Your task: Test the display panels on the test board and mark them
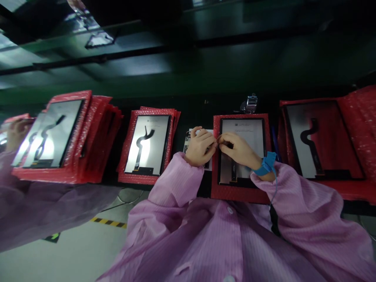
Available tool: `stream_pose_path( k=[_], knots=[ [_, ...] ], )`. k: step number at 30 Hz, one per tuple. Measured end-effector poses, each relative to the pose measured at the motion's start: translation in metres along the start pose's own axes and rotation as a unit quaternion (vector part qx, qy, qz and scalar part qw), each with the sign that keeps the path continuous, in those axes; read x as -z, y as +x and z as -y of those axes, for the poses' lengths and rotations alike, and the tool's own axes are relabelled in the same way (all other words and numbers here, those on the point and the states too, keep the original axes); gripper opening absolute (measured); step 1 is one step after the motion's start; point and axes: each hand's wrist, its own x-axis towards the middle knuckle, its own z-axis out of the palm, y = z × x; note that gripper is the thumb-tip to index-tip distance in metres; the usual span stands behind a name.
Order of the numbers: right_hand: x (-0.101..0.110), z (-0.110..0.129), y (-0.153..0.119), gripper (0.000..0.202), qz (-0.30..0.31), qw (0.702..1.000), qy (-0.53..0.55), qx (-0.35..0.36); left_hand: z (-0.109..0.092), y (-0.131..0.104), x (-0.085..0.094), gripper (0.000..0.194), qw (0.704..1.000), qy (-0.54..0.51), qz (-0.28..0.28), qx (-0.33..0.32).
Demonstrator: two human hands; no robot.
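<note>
My left hand point(201, 147) and my right hand point(239, 150) meet fingertip to fingertip over the left edge of a display panel point(252, 127). Both are closed in a pinch; whatever is between the fingertips is too small to make out. The panel lies face-up on a red bubble-wrap pouch point(235, 194), its dark flex cable partly hidden by my right hand. Behind my left hand, a printed card point(208, 165) shows in part. A blue wrist strap point(266, 164) circles my right wrist.
A tally counter point(252, 103) stands behind the pouch. To the left, another panel point(148, 145) rests on stacked red pouches. Further left is a taller stack point(96, 137), with a co-worker's hand point(16, 133) beyond. A blue pen point(275, 140) and another panel point(299, 145) lie right.
</note>
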Motion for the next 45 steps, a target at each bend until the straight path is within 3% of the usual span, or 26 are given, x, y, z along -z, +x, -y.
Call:
stream_pose_path(
  k=[5, 8, 10, 12, 14, 15, 16, 18, 21, 23, 27, 30, 35, 38, 40, 43, 45],
  knots=[
    [0.002, -0.001, 0.001, 0.018, 0.017, 1.000, -0.006, 0.003, 0.000, 0.000, 0.001, 0.025, 1.000, 0.004, 0.018, 0.015],
    [0.011, 0.000, 0.001, 0.018, 0.042, 0.999, 0.024, -0.021, 0.001, 0.000, 0.003, 0.026, 0.999, -0.017, -0.010, 0.034],
    [0.022, 0.001, 0.000, 0.023, 0.050, 0.996, 0.056, -0.042, 0.001, 0.001, 0.005, 0.029, 0.994, -0.027, -0.078, 0.076],
    [0.036, -0.002, -0.001, 0.028, 0.011, 0.997, 0.050, -0.055, -0.003, -0.001, 0.009, 0.030, 0.971, -0.011, -0.195, 0.140],
    [0.051, -0.009, -0.002, 0.027, -0.091, 0.993, -0.040, -0.059, -0.014, -0.006, 0.011, 0.032, 0.937, 0.014, -0.299, 0.178],
    [0.057, -0.014, -0.002, 0.025, -0.154, 0.980, -0.111, -0.065, -0.022, -0.011, 0.011, 0.037, 0.931, 0.022, -0.321, 0.175],
    [0.062, -0.020, -0.002, 0.023, -0.213, 0.957, -0.181, -0.077, -0.031, -0.017, 0.009, 0.044, 0.936, 0.022, -0.314, 0.159],
    [0.070, -0.033, -0.001, 0.022, -0.281, 0.909, -0.285, -0.113, -0.053, -0.031, 0.003, 0.057, 0.966, 0.016, -0.228, 0.118],
    [0.074, -0.048, 0.004, 0.018, -0.281, 0.888, -0.325, -0.162, -0.082, -0.056, -0.014, 0.069, 0.994, 0.021, -0.027, 0.102],
    [0.074, -0.052, 0.008, 0.017, -0.260, 0.892, -0.319, -0.185, -0.093, -0.069, -0.025, 0.075, 0.992, 0.032, 0.038, 0.115],
    [0.075, -0.049, 0.011, 0.022, -0.260, 0.898, -0.299, -0.191, -0.099, -0.079, -0.035, 0.083, 0.987, 0.038, 0.033, 0.154],
    [0.082, -0.038, 0.004, 0.024, -0.297, 0.910, -0.267, -0.115, -0.099, -0.078, -0.035, 0.105, 0.981, 0.018, 0.016, 0.191],
    [0.092, -0.005, -0.021, 0.019, -0.342, 0.934, -0.099, -0.012, -0.096, -0.076, -0.038, 0.144, 0.962, -0.052, -0.062, 0.262],
    [0.089, 0.011, -0.031, 0.025, -0.396, 0.917, -0.038, 0.011, -0.095, -0.073, -0.036, 0.131, 0.927, -0.226, -0.090, 0.284],
    [0.084, 0.016, -0.034, 0.027, -0.419, 0.908, -0.004, -0.004, -0.095, -0.070, -0.031, 0.099, 0.889, -0.335, -0.117, 0.288],
    [0.074, 0.020, -0.032, 0.029, -0.441, 0.897, 0.022, -0.021, -0.091, -0.070, -0.016, 0.044, 0.872, -0.342, -0.142, 0.319],
    [0.066, 0.020, -0.028, 0.029, -0.442, 0.897, 0.019, -0.013, -0.083, -0.075, 0.000, 0.031, 0.858, -0.322, -0.144, 0.372]
  ],
)
